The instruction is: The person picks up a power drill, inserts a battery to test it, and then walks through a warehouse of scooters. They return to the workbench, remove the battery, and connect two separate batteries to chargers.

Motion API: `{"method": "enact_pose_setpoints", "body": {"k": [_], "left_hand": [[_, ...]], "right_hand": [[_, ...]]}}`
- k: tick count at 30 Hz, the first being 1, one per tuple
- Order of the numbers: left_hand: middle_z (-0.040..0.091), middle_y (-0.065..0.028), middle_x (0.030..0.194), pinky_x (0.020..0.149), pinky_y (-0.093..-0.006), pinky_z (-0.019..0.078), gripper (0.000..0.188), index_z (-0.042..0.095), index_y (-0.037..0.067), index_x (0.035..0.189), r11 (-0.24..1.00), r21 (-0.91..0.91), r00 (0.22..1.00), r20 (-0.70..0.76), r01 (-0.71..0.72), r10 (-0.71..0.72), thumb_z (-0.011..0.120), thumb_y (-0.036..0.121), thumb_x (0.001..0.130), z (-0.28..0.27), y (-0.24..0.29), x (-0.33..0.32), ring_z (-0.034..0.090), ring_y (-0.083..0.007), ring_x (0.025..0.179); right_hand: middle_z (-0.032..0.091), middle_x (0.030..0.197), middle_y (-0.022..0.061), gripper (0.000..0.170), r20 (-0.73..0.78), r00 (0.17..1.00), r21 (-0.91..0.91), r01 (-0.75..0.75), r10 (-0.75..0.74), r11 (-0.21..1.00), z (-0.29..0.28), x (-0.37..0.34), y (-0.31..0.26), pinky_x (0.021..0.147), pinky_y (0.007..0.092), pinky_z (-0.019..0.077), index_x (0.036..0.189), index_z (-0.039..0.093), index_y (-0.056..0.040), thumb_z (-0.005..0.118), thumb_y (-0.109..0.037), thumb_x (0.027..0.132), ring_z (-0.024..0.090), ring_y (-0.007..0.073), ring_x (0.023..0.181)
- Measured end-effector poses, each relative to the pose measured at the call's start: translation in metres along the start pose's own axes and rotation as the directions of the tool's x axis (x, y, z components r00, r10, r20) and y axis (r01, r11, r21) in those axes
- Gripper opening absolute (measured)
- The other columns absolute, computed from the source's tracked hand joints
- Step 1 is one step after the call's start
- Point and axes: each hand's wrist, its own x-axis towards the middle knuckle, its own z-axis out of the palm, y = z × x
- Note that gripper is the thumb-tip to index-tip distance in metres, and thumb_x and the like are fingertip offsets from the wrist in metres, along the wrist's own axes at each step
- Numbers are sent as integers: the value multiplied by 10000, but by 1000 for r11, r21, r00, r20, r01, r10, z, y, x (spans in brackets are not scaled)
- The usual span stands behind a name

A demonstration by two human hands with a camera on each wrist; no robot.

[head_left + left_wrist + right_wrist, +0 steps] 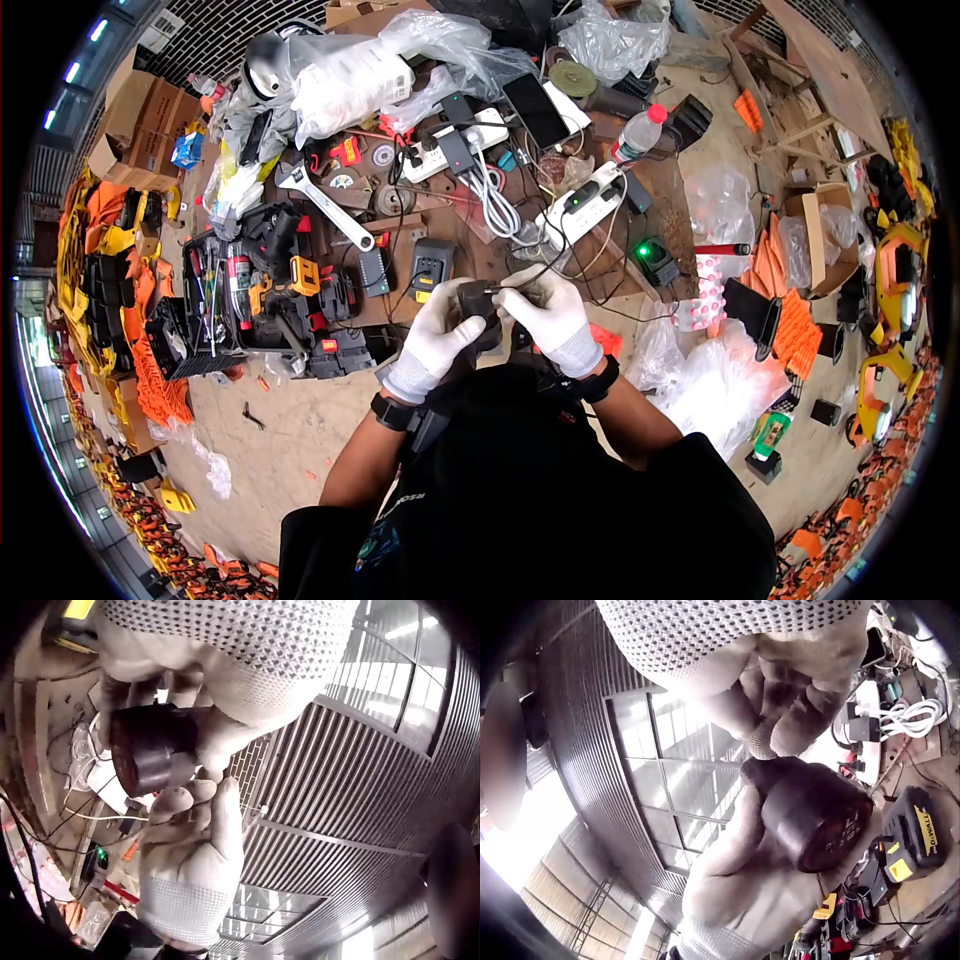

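Observation:
A dark cylindrical part (474, 298) is gripped in the gloved left hand (436, 338), over the table's front edge; its round end faces the camera in the right wrist view, where the part (817, 814) has a narrower neck. In the left wrist view the left thumb lies along the part (150, 748). The gloved right hand (548, 318) has its fingertips curled and pinched together at the part's narrow end. Whatever small thing may be between those fingertips is hidden.
On the table lie a black-and-yellow charger (431, 268), an adjustable wrench (328, 208), a power strip (585, 206), a phone (536, 110) and loose cables. A toolbox with a drill (284, 288) is at the left. A charger with a green light (655, 258) sits right.

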Motion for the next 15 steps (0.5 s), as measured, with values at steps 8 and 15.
{"method": "enact_pose_setpoints", "body": {"k": [8, 15], "left_hand": [[576, -84, 1165, 950, -291, 454, 526, 417, -8, 1318, 988, 149, 997, -61, 47, -38, 664, -32, 854, 7, 6, -5, 553, -157, 1099], [609, -96, 1138, 917, -295, 485, 530, 443, -16, 1307, 871, 490, 997, -82, 31, 11, 693, -7, 840, 8, 14, -9, 598, -163, 1058]], "right_hand": [[682, 869, 78, 131, 69, 997, -6, -28, 28, 1000, -4, -1, -4, 667, 244, 522, 1010, 583, 32, 607, -59, 918, 640, 106, 737], [681, 844, 66, 131, 71, 997, -101, 29, -21, 994, -3, -4, -2, 660, 243, 511, 987, 603, 33, 600, -74, 910, 632, 92, 725]]}}
